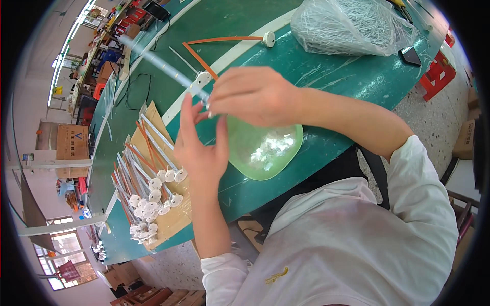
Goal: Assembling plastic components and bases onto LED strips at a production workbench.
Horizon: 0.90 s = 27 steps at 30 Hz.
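My left hand [200, 153] is raised over the table with thumb and fingers closed around the lower end of a translucent strip [163, 67]. The strip slants up to the far left and shows small pale spots along its length. At that same end my right hand [258, 97] pinches with its fingertips; what lies between them is hidden. Just beyond the fingers is a white round cap [203, 78], beside an orange strip [200, 57]. Below my right hand sits a light green dish [250, 168] holding small shiny clear pieces [275, 149].
Left of my left forearm, cardboard [185, 206] bears a pile of orange and white strips with white round caps [151, 208]. Another capped strip [268, 39] lies farther back. A plastic bag [352, 28] of thin clear pieces and a dark phone-like object [410, 56] are at far right.
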### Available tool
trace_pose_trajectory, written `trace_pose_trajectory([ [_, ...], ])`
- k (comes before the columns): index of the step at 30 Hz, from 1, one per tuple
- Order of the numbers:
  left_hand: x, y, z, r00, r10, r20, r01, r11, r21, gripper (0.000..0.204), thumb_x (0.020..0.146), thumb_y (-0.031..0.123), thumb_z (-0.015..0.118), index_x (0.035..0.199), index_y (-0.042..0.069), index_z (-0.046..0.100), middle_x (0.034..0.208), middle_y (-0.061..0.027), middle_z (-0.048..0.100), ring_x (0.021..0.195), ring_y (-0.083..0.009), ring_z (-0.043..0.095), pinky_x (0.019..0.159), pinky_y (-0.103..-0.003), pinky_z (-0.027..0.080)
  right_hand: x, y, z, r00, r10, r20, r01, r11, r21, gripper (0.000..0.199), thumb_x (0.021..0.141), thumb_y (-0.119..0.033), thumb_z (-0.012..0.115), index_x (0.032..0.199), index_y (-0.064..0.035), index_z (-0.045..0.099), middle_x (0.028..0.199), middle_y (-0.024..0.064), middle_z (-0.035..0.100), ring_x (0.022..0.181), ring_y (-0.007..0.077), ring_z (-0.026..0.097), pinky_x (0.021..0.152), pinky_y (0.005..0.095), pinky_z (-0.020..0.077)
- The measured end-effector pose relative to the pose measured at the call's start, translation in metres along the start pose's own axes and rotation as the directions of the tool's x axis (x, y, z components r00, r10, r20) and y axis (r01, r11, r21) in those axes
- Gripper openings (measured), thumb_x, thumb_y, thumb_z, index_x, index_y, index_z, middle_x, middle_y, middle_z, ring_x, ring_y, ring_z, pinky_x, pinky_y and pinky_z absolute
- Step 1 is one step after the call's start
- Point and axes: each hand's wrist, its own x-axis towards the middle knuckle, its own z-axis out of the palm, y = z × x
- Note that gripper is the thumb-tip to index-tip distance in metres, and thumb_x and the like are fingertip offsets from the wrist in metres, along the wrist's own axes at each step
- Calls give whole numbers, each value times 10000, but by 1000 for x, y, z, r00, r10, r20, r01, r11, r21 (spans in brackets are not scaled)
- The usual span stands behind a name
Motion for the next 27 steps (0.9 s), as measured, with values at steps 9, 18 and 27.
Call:
trace_pose_trajectory([
  [9, -9, 5, 4, 986, 40, 162, -21, 993, -117, 625, 829, 15, 665, 1419, 2, 457, 1064, -198, 697, 888, -331, 720, 740, -324, 558, -8, -18, 13, 998, 41, 44, -44, 997, 69, 263, 670, 65, 719, 921, -5, 688, 922, 105, 655, 861, 307, 664, 723, 373, 572],
  [18, -11, -4, 15, 983, -63, 171, 123, 921, -370, 357, 946, 2, 542, 1287, -2, 433, 881, -139, 658, 685, -208, 667, 635, -304, 510, -17, -10, 16, 976, 190, 104, -202, 973, 115, 253, 755, 14, 693, 997, -55, 714, 943, 76, 675, 864, 266, 643, 714, 351, 550],
  [27, -13, -15, 14, 944, -144, 296, 274, 843, -463, 319, 955, 17, 542, 1241, -7, 402, 888, -137, 637, 648, -188, 629, 583, -296, 471, -14, -5, 14, 969, 200, 145, -217, 969, 115, 246, 768, -15, 710, 993, -108, 735, 858, 69, 679, 783, 266, 654, 670, 359, 553],
])
